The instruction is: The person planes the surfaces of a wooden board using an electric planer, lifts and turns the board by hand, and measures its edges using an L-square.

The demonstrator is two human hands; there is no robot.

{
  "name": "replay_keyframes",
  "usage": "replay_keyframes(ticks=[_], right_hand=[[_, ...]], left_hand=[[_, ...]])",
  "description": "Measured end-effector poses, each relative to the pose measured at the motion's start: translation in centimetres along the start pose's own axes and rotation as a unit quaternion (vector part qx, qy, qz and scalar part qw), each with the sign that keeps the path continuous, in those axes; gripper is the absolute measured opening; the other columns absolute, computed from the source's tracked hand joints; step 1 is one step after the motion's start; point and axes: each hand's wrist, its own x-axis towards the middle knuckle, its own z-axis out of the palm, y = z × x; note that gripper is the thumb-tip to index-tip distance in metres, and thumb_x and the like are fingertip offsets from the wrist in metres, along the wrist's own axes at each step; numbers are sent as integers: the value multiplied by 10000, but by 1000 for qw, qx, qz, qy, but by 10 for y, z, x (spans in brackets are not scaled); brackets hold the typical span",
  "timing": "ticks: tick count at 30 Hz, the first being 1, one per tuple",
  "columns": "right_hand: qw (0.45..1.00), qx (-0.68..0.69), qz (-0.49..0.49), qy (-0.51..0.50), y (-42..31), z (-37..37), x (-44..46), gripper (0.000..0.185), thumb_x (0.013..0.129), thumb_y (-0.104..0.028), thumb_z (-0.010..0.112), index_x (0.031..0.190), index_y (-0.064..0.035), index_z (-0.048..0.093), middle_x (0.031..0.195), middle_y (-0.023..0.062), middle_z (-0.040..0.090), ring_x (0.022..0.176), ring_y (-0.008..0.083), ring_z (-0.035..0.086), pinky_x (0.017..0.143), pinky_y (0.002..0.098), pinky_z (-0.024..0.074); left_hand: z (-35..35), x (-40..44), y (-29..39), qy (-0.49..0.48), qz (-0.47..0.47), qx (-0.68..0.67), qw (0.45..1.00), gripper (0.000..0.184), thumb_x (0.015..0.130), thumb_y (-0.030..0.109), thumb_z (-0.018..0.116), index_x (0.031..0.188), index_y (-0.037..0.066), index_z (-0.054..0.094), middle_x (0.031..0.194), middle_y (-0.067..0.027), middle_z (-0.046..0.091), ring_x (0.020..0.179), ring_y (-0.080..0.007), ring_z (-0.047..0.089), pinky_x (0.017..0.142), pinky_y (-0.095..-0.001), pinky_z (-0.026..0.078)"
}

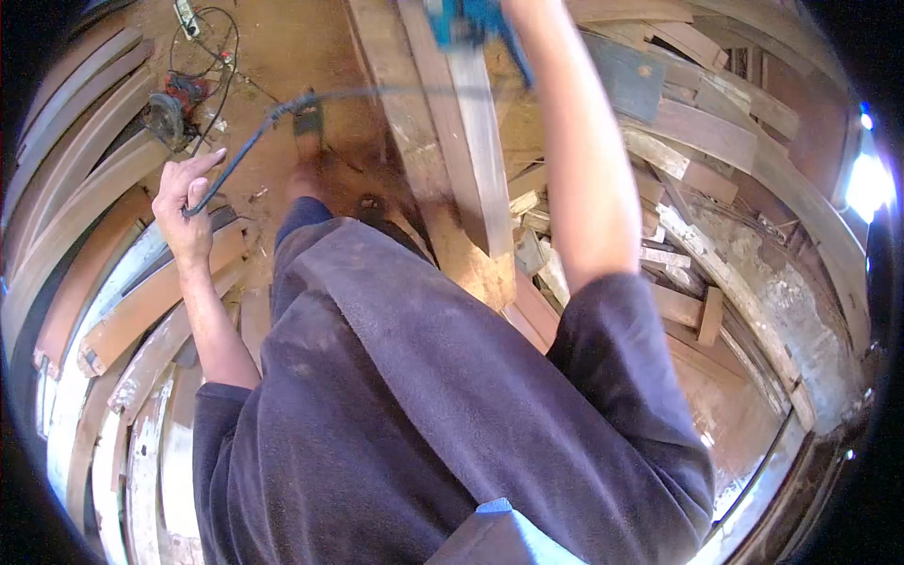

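My left hand (185,209) is raised at the left, fingers closed around a dark power cord (247,151). From there the cord arches right, across the wooden beam, toward the tool. At the top edge a teal electric planer (460,24), blurred and partly cut off, rests over the narrow beam (480,174). My right arm stretches up to it; the right hand (524,6) is at the planer, its fingers mostly out of the frame. A second, wider timber (400,104) lies alongside the beam on the left.
On the floor at the upper left sits a red circular saw (179,105) beside a white power strip (185,17). Curved-looking boards (71,202) are stacked along the left. Planks and offcuts (702,141) pile up at the right. A foot (308,118) stands left of the timbers.
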Motion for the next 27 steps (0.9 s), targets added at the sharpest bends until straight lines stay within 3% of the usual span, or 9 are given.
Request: replay_keyframes(ticks=[1, 2, 5, 7, 8, 10, 17, 25, 27], right_hand=[[998, 30, -16, 50, 3, -11, -55, 289, 816, -2, 588, 1018, -18, 795, 937, 251, 771, 923, 407, 766, 850, 448, 583], [988, -138, 68, 26, 7, -33, -120, 230, 844, -161, 725, 986, 18, 746, 906, 254, 767, 867, 401, 772, 808, 453, 592], [980, -78, 180, -19, -15, -92, -290, 348, 897, -106, 751, 1226, -3, 705, 1102, 208, 781, 1046, 320, 771, 959, 422, 579], [959, -82, 266, -48, -34, -137, -397, 447, 919, -144, 782, 1323, 13, 673, 1171, 212, 761, 1105, 330, 745, 1009, 420, 558], [958, -97, 267, -49, -28, -155, -455, 501, 896, -81, 748, 1387, -20, 665, 1275, 253, 726, 1193, 395, 730, 1031, 438, 564], [953, -107, 274, -76, -34, -178, -513, 549, 875, -33, 718, 1420, -22, 649, 1285, 243, 729, 1234, 391, 722, 1059, 438, 553], [951, -53, 301, -47, -37, -158, -450, 547, 869, -7, 705, 1412, -30, 654, 1207, 245, 762, 1132, 364, 772, 1003, 424, 576], [975, -76, 207, -16, -20, -106, -296, 439, 901, -41, 709, 1339, -12, 690, 1103, 265, 767, 1089, 391, 773, 960, 430, 580], [977, -62, 203, 6, -19, -90, -251, 359, 893, -60, 697, 1247, -8, 721, 1070, 271, 767, 1083, 435, 757, 955, 453, 583]], left_hand=[[7, -13, 6, -9, 7, -2, 1000, 541, 1061, 527, 619, 1160, 41, 833, 1070, -126, 807, 1011, -269, 672, 942, -383, 505], [16, -25, 13, -5, 9, -4, 1000, 541, 1061, 527, 619, 1160, 41, 833, 1070, -126, 807, 1011, -269, 672, 942, -383, 505], [45, -65, 43, -39, 46, 10, 998, 486, 991, 500, 714, 1139, 53, 836, 1087, -123, 812, 1032, -288, 690, 936, -390, 515], [69, -91, 64, -114, 73, 27, 990, 449, 882, 460, 832, 1102, 68, 839, 1088, -111, 812, 1010, -307, 697, 911, -402, 537], [79, -103, 76, -132, 84, 31, 987, 451, 838, 445, 867, 1081, 67, 838, 1068, -105, 810, 983, -308, 692, 897, -407, 545], [97, -119, 97, -168, 103, 32, 980, 465, 783, 432, 907, 1054, 61, 834, 1031, -99, 804, 937, -306, 684, 874, -413, 557], [100, -131, 100, -164, 88, 3, 982, 440, 820, 421, 881, 1050, 49, 831, 1020, -107, 803, 911, -310, 672, 859, -401, 545], [57, -94, 63, -106, 19, 20, 994, 498, 883, 503, 811, 1098, 54, 835, 1059, -122, 802, 968, -311, 673, 884, -405, 527], [50, -85, 54, -76, 20, -1, 997, 519, 896, 528, 789, 1106, 56, 836, 1064, -130, 801, 979, -314, 675, 885, -407, 518]])
